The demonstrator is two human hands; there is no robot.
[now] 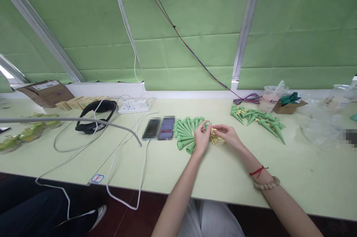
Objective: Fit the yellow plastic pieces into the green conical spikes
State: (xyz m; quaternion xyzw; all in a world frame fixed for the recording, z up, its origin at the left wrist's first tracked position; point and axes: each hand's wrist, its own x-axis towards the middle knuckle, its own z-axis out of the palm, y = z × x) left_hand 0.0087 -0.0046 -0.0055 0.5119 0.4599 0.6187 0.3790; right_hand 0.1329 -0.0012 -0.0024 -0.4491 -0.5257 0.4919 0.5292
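A: What are the hands doing?

B: The left hand (201, 137) pinches a green cone (206, 125) between its fingertips. The right hand (228, 134) meets it from 3 o'clock, fingers closed on a small yellow piece (213, 131) held against the cone. Both are grasping, not clenched flat.

A: Where is the rest of the stock?

B: Just under the hands lies a little heap of yellow pieces (216, 140). At 9 o'clock of the left hand, touching it, a fan of green cones (186, 131) lies on the table (223, 177), wide ends toward the person.

A: And further out?

B: At 2 o'clock, well apart, a second pile of cones (258, 119) with yellow bits on them. Beyond that a plastic cup (272, 99) and a small carton (288, 106). At 9 o'clock, past the fan, two phones (159, 128) lie side by side, then white cables (117, 162), a power strip (134, 106) and a black headset (96, 115). The right wrist wears a red string (259, 171) and a bead bracelet (268, 185).
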